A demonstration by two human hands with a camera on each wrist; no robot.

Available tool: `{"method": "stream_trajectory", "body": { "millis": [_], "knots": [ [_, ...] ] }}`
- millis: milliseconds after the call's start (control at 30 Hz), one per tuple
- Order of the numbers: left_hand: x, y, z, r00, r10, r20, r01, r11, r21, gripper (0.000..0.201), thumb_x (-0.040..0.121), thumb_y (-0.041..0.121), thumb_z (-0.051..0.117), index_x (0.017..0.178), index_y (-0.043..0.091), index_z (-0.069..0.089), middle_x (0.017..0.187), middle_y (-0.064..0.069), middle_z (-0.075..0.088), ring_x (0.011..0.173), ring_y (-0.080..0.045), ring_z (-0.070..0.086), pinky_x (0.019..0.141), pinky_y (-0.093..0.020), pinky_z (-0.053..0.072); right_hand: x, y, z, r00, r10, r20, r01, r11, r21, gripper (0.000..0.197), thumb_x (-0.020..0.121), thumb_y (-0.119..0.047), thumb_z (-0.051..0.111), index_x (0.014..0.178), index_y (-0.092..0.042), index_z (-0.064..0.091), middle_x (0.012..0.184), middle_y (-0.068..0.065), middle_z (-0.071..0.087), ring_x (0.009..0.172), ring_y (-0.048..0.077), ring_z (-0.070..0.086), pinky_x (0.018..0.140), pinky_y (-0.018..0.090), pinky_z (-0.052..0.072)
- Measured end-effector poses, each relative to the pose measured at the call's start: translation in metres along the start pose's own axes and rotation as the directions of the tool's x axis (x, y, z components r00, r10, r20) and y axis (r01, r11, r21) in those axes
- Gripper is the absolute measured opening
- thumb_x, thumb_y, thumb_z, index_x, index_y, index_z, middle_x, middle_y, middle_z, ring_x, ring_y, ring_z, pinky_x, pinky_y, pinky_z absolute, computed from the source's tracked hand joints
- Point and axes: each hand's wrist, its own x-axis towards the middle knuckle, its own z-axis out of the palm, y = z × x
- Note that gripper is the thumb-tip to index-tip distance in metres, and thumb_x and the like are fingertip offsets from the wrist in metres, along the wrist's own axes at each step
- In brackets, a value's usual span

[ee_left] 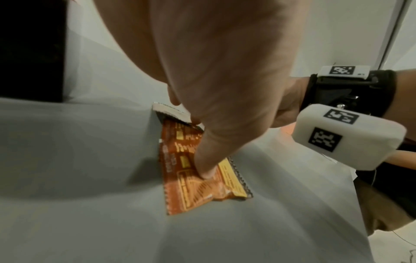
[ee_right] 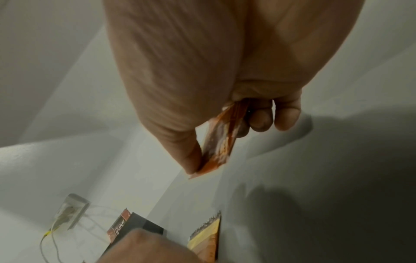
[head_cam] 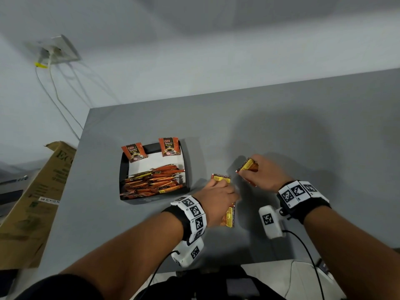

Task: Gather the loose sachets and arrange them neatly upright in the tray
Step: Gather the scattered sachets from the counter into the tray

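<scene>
A black tray [head_cam: 123, 176] sits left of centre on the grey table, with a pile of orange sachets [head_cam: 151, 182] in its near half. Two sachets [head_cam: 134, 153] [head_cam: 169, 148] stand against its back wall. To the tray's right, my left hand [head_cam: 225, 191] grips a small stack of orange-and-yellow sachets [head_cam: 221, 178]; in the left wrist view its thumb [ee_left: 202, 169] presses on the top sachet [ee_left: 193, 194]. Further right, my right hand [head_cam: 255, 169] pinches another few sachets [head_cam: 247, 165] just above the table, seen edge-on between thumb and fingers [ee_right: 223, 138].
A tilted cardboard box [head_cam: 32, 202] stands off the table's left edge. A wall socket [head_cam: 58, 50] with white cables is at the far left. Bare grey tabletop [head_cam: 303, 131] stretches behind and right of the hands. The table's near edge [head_cam: 216, 268] lies below the wrists.
</scene>
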Motion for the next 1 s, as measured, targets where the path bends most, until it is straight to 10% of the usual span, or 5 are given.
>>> {"method": "stream_trajectory", "body": {
  "millis": [333,500,700,867,1000],
  "knots": [
    [-0.039,-0.007,-0.012,0.985,0.041,-0.169,-0.087,0.959,-0.271,0.016,0.088,0.019,0.065,0.103,0.024,0.066,0.109,0.006,0.065,0.114,-0.011,0.047,0.111,-0.026,0.025,0.004,-0.045,0.004,0.934,-0.252,0.253,0.303,0.935,-0.184,0.026,0.085,-0.032,0.073,0.106,-0.029,0.059,0.081,-0.01,0.062,0.074,0.01,0.06,0.065,0.023,0.041],
    [-0.075,-0.016,-0.021,0.991,-0.13,-0.045,0.091,0.868,-0.488,0.033,0.093,0.019,0.06,0.122,0.033,0.053,0.105,0.004,0.068,0.095,-0.013,0.064,0.087,-0.034,0.054,0.016,-0.058,0.027,0.887,-0.27,0.375,0.425,0.796,-0.431,0.064,0.088,-0.041,0.066,0.147,-0.033,0.042,0.138,0.0,0.057,0.121,0.026,0.057,0.098,0.034,0.043],
    [-0.102,-0.041,-0.033,0.944,-0.281,-0.173,0.129,0.798,-0.588,0.038,0.087,0.002,0.059,0.12,0.021,0.063,0.11,0.005,0.062,0.097,-0.006,0.055,0.087,-0.022,0.046,0.023,-0.057,0.036,0.911,-0.277,0.305,0.409,0.702,-0.583,0.056,0.088,-0.054,0.062,0.139,-0.037,0.048,0.142,0.006,0.041,0.131,0.032,0.037,0.109,0.037,0.033],
    [-0.121,-0.07,-0.058,0.851,-0.458,-0.256,0.175,0.707,-0.686,0.033,0.078,0.0,0.068,0.106,0.018,0.069,0.101,0.005,0.063,0.088,-0.009,0.062,0.08,-0.024,0.053,0.034,-0.058,0.03,0.938,-0.12,0.326,0.311,0.706,-0.636,0.066,0.07,-0.037,0.081,0.126,-0.018,0.05,0.121,0.006,0.059,0.102,0.027,0.059,0.077,0.026,0.04],
    [-0.144,-0.108,-0.086,0.777,-0.521,-0.354,0.212,0.745,-0.632,0.028,0.082,0.002,0.071,0.102,0.022,0.071,0.099,0.013,0.063,0.089,0.001,0.06,0.078,-0.015,0.047,0.027,-0.064,0.02,0.948,-0.123,0.294,0.27,0.801,-0.534,0.025,0.08,-0.03,0.076,0.097,-0.023,0.06,0.091,-0.003,0.062,0.079,0.019,0.056,0.059,0.021,0.033]
  ]
}}
